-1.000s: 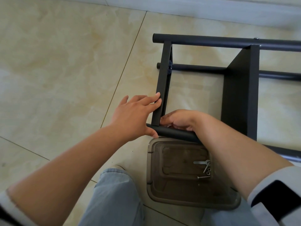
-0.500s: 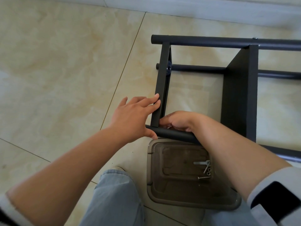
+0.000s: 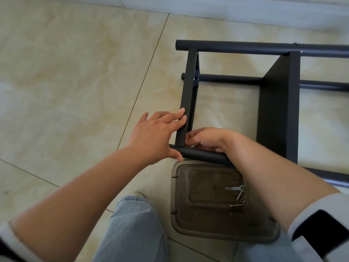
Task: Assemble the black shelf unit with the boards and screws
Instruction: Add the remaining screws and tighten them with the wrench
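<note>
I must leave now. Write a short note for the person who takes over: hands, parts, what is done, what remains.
Left hand: fingers straight, pressing the end board, thumb on the near tube.
Right hand: curled at the board-tube corner; what it holds is hidden.
Done: the middle board sits between the tubes.
Left: this corner joint. Spare screws lie in the brown tray.

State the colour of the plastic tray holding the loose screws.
Translucent smoky brown plastic tray, seen best in the head view.
</note>
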